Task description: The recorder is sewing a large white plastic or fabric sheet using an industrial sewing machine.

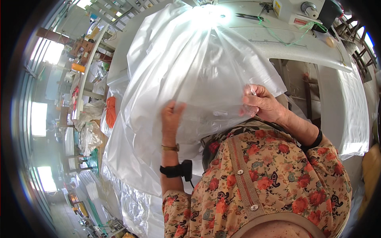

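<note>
A large sheet of translucent white plastic film (190, 75) spreads in front of me, gathered into folds at its far end under a bright lamp (214, 15). At the film's near right edge, my right hand (264, 104) is closed, with a crumpled bit of the film pinched between thumb and fingers. My left hand (171, 117) is over the film's near left part, smeared by motion. Whether its fingers grip the film cannot be made out.
A white sewing machine (291, 12) with a dark knob stands on the pale worktable (260, 33) at the far right. Near it lie dark thread snips (247, 16) and a green string (274, 37). More film (345, 119) hangs at right; an orange bundle (110, 112) sits left.
</note>
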`<action>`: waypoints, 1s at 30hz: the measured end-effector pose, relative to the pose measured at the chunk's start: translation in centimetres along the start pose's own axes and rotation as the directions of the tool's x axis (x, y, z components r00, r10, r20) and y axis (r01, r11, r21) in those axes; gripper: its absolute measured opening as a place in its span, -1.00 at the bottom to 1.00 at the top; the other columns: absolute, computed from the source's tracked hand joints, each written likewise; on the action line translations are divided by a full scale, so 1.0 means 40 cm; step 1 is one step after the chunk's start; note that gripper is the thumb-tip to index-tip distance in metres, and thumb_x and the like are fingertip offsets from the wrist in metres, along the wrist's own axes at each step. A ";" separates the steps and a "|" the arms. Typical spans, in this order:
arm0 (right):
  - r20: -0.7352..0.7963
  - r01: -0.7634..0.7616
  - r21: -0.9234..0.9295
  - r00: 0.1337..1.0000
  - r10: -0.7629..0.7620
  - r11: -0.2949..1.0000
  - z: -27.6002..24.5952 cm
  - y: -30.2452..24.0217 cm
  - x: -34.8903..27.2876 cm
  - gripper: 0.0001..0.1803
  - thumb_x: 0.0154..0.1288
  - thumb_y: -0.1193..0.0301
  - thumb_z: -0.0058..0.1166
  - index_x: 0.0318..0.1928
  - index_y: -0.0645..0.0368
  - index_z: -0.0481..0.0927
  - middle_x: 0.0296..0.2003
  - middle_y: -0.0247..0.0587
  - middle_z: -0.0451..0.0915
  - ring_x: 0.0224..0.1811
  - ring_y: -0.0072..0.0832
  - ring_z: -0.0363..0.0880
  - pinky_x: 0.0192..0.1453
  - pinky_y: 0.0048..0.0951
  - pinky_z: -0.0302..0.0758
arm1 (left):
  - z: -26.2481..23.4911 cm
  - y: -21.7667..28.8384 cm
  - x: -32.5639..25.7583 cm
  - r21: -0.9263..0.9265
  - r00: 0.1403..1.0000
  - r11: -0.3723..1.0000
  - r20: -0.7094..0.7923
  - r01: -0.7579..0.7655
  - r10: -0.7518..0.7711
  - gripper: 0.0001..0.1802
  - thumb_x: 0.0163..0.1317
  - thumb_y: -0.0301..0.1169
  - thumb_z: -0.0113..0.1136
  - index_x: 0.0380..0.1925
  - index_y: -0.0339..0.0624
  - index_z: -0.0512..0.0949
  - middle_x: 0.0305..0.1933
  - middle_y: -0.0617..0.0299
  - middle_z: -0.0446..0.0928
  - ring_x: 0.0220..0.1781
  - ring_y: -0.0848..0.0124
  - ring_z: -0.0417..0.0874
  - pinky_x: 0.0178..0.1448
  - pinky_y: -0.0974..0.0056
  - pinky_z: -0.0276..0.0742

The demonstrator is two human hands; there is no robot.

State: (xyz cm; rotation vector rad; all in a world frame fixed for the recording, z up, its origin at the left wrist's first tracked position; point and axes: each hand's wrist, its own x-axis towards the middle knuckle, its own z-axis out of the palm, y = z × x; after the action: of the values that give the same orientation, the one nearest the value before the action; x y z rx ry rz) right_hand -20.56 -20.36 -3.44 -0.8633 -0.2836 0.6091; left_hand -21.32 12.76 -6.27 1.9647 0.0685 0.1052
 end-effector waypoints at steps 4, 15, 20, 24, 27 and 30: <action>0.017 -0.007 -0.023 1.000 0.008 1.000 -0.006 0.004 0.000 -0.86 0.33 0.35 0.15 -0.37 0.02 0.50 -0.65 -0.58 0.31 -0.66 -0.76 0.31 -0.32 -0.51 0.54 | -0.064 0.069 0.037 -0.188 0.999 0.982 -0.034 0.028 -0.035 -0.75 0.31 -0.37 0.19 -0.55 -0.18 0.49 -0.52 0.57 0.28 -0.48 0.72 0.19 -0.39 0.51 0.15; -0.064 -0.032 -0.253 0.998 0.016 0.967 0.081 -0.022 0.008 -0.78 0.47 0.25 -0.04 -0.28 0.12 0.44 -0.61 -0.46 0.39 -0.65 -0.71 0.36 -0.49 -0.62 0.42 | 0.050 0.311 -0.040 -0.075 0.946 0.996 0.317 -0.043 0.065 -0.92 0.30 -0.47 0.11 -0.38 -0.22 0.50 -0.55 0.53 0.31 -0.53 0.73 0.21 -0.49 0.49 0.13; -0.043 -0.025 -0.531 0.999 0.003 0.847 0.144 -0.017 0.017 -0.72 0.53 0.30 -0.20 -0.27 0.25 0.40 -0.59 -0.36 0.45 -0.55 -0.62 0.46 -0.41 -0.52 0.47 | 0.148 0.257 -0.068 -0.035 0.895 0.979 0.401 -0.199 0.196 -0.90 0.31 -0.48 0.09 -0.35 -0.28 0.44 -0.55 0.47 0.29 -0.51 0.68 0.18 -0.47 0.47 0.16; 0.028 -0.019 -0.629 0.999 0.047 0.777 0.162 0.000 0.014 -0.75 0.50 0.36 -0.19 -0.21 0.33 0.45 -0.55 -0.20 0.55 -0.49 -0.50 0.58 -0.34 -0.39 0.51 | 0.159 0.246 -0.086 -0.099 0.932 0.986 0.326 -0.136 0.161 -0.80 0.37 -0.38 0.08 -0.38 -0.30 0.42 -0.55 0.46 0.28 -0.52 0.66 0.20 -0.47 0.47 0.17; 0.094 0.032 -0.704 0.994 0.049 0.710 0.172 0.017 0.007 -0.75 0.47 0.37 -0.15 -0.21 0.33 0.48 -0.52 -0.05 0.58 -0.48 -0.32 0.61 -0.33 -0.33 0.50 | 0.162 0.225 -0.098 -0.226 0.945 0.974 0.317 -0.003 0.077 -0.73 0.39 -0.30 0.08 -0.41 -0.27 0.43 -0.55 0.47 0.32 -0.52 0.68 0.21 -0.48 0.49 0.17; 0.164 0.118 -0.770 0.986 0.016 0.627 0.173 0.042 0.011 -0.75 0.43 0.35 -0.10 -0.23 0.32 0.50 -0.49 0.09 0.58 -0.45 -0.11 0.61 -0.32 -0.24 0.49 | 0.166 0.220 -0.096 -0.304 0.942 0.952 0.329 0.034 0.071 -0.72 0.38 -0.27 0.12 -0.43 -0.23 0.46 -0.57 0.48 0.33 -0.52 0.70 0.21 -0.49 0.51 0.15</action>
State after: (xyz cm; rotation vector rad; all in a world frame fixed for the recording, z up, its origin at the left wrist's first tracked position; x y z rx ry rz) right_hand -24.10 -14.95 -0.40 -1.6556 -0.7552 0.4889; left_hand -24.44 2.91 -0.84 1.6471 -0.1823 -0.1996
